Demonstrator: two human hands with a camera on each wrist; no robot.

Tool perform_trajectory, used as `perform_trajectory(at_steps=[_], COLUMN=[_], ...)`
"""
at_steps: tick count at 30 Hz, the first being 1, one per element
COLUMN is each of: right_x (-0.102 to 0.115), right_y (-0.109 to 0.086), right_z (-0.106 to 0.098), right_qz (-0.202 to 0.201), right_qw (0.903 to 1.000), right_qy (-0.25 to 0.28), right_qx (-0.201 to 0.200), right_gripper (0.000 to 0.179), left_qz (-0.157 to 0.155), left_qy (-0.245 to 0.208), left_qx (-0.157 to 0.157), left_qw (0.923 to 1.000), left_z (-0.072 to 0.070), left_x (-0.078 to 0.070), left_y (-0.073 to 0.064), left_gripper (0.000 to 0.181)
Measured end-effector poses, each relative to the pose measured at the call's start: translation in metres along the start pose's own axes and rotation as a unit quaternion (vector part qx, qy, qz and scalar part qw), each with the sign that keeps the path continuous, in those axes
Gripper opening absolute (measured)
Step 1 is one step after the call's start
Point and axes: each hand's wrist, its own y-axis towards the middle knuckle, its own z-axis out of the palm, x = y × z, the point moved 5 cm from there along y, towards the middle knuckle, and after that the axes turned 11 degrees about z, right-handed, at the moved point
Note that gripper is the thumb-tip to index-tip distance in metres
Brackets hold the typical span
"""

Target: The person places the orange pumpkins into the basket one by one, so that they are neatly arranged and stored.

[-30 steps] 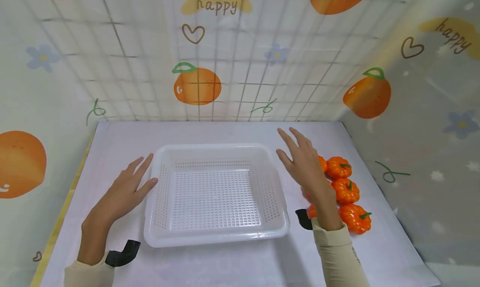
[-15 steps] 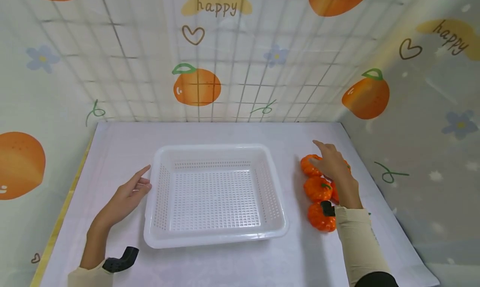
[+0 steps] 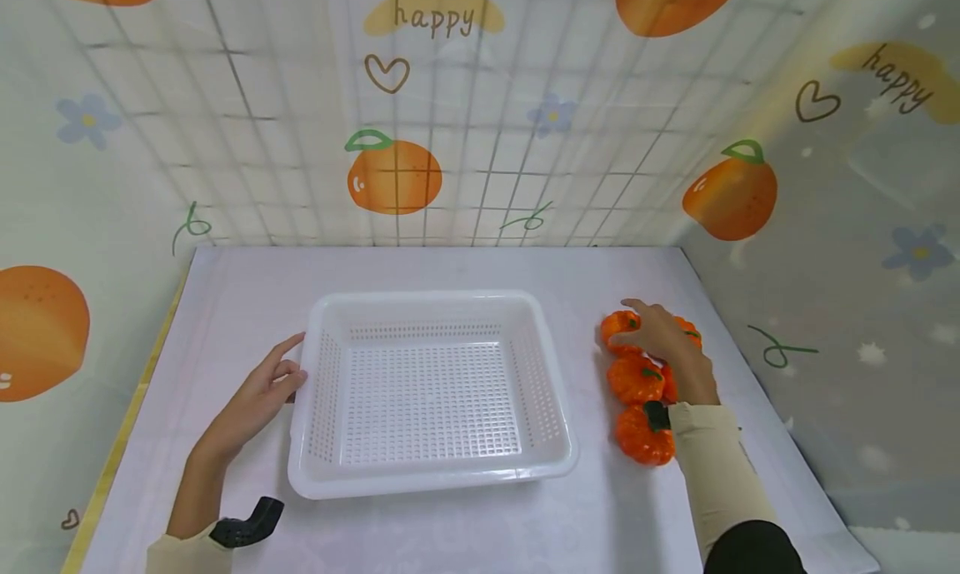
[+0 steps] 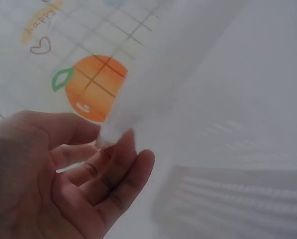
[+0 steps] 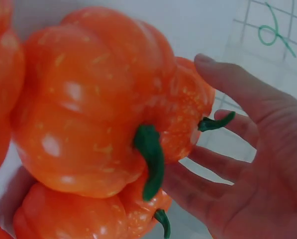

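Foreground, bottom edge of the frame: beige left sleeve [image 3: 187,555] with a black wrist piece [image 3: 247,524] at lower left; beige right sleeve [image 3: 720,474] with a dark round piece [image 3: 753,549] at lower right. Both lie over the white-covered bench [image 3: 450,532]. The left hand [image 3: 251,399], left of centre, holds the side rim of a white perforated basket [image 3: 431,482], its thumb and bent fingers on either side of the edge.

Right of the basket, and apart from it, orange pumpkins with green stems stand in a close cluster. Nearest in the left-hand row is the front pumpkin [image 3: 641,439], partly overlapped by a black tab [image 3: 657,416] at the right wrist; behind it come the middle pumpkin [image 3: 632,378] and the far pumpkin [image 3: 615,324]. The right hand [image 3: 660,336] spans the far pumpkin with thumb and fingers spread, the palm clear of it in the right wrist view; fingertip contact cannot be determined. Hand and forearm obscure much of the right-hand row, of which a rear pumpkin [image 3: 687,331] shows in part.

Background: a pale backdrop [image 3: 480,74] bearing grid lines, a printed orange [image 3: 395,177] at upper centre and "happy" lettering [image 3: 435,14] near the top edge.
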Motion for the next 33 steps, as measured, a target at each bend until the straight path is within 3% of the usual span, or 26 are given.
perform_trajectory(at_steps=[10,18,25,33], right_x=[-0.01,0.0,0.035,0.099], right_y=[0.001,0.001,-0.003,-0.021], right_z=[0.005,-0.003,-0.024,-0.044], right_qz=[0.059,0.005,-0.062,-0.104], right_qw=[0.9977,1.0,0.9965,0.9916], right_qy=[0.004,0.004,-0.016,-0.009], right_qx=[0.035,0.0,-0.054,-0.077], right_gripper=[0.085,0.078,0.073,0.072], left_qz=[-0.012,-0.008,0.0,0.002], left_qy=[-0.041,-0.046,-0.046,-0.053], left_qx=[0.011,0.02,0.024,0.029], left_qw=[0.999,0.9987,0.9986,0.9982], left_z=[0.0,-0.001,-0.004,-0.002], left_x=[0.003,0.004,0.0,-0.003], left_y=[0.002,0.002,0.003,0.004], left_gripper=[0.062,0.063,0.063,0.061])
